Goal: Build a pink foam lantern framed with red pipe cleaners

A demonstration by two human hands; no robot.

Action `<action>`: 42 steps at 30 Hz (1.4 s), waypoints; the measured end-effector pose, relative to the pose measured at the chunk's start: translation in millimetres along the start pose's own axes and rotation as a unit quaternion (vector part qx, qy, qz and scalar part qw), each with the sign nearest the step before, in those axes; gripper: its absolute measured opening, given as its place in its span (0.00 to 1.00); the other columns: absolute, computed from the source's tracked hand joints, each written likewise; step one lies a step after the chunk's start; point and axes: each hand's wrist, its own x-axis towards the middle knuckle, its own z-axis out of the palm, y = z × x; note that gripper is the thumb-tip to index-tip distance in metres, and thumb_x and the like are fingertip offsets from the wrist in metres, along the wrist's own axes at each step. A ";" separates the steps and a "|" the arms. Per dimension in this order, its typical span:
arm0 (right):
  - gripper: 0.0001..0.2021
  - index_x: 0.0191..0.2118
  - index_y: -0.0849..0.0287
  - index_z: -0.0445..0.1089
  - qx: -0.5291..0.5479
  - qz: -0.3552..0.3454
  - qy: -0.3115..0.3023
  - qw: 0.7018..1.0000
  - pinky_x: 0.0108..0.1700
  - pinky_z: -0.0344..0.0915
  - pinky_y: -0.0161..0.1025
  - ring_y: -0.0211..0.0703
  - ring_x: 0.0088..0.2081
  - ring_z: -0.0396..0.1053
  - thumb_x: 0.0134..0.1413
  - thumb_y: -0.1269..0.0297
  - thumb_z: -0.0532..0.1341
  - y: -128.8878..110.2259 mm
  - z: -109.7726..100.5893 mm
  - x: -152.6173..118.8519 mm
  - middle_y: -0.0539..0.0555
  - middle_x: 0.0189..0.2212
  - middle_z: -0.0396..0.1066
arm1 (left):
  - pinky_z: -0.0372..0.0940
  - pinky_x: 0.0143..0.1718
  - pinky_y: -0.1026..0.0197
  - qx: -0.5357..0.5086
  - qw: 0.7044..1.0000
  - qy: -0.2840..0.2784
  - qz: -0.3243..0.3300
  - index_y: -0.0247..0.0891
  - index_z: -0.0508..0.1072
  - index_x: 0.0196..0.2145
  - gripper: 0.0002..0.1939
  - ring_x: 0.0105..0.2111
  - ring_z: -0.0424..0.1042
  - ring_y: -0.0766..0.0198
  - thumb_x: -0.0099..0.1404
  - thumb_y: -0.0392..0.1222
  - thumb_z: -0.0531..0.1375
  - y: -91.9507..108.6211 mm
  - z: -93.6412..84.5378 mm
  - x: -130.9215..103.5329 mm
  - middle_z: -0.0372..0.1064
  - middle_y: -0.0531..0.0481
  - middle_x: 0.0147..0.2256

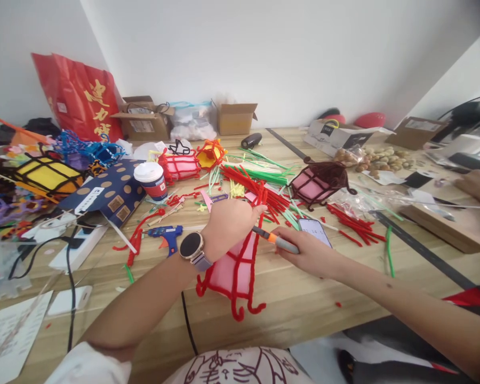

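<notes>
- Left hand (228,224) w/ watch, fingers clamped on 1 pink-and-red lantern (234,269), held just above wood table (304,309) at its near edge.
- Right hand (310,253), fingers closed round 1 tool (278,241), tip at lantern.
- 4 more lanterns, 1 cup (151,180), 1 glue gun (166,234), 1 phone (315,230) among loose red and green stems.
- White walls; 2nd person's hand (478,185) far right.

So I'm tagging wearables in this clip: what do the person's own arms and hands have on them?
The left hand has a watch at the wrist, with a round black face and a pale lilac strap; a white sleeve shows near the shoulder. The right hand and forearm are bare: no rings, gloves or sleeve visible.
</notes>
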 end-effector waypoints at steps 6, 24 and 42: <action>0.04 0.27 0.55 0.62 -0.049 0.018 0.003 0.999 0.31 0.55 0.37 0.43 0.28 0.65 0.51 0.69 0.56 1.3 4.2 7.2 0.49 0.24 0.66 | 0.53 0.23 0.60 0.024 1.000 -0.012 0.011 0.32 0.78 0.32 0.40 0.32 0.77 0.53 0.74 0.55 0.32 0.9 2.3 -5.3 0.77 0.36 0.29; 0.08 0.25 0.55 0.60 0.035 0.085 -0.020 0.996 0.28 0.50 0.36 0.39 0.24 0.57 0.53 0.68 0.56 -12.3 15.3 14.2 0.46 0.20 0.58 | 0.61 0.32 0.58 -0.025 0.996 -0.016 -0.083 0.38 0.76 0.31 0.16 0.33 0.74 0.55 0.70 0.45 0.52 -10.4 -12.3 -47.9 0.76 0.46 0.31; 0.13 0.26 0.55 0.56 0.231 0.081 -0.088 0.966 0.26 0.53 0.35 0.37 0.22 0.56 0.57 0.55 0.56 -17.7 19.7 1.6 0.46 0.19 0.58 | 0.63 0.38 0.58 -0.113 0.990 0.076 -0.027 0.36 0.73 0.31 0.12 0.36 0.72 0.58 0.69 0.32 0.52 1.1 14.0 -47.6 0.74 0.46 0.33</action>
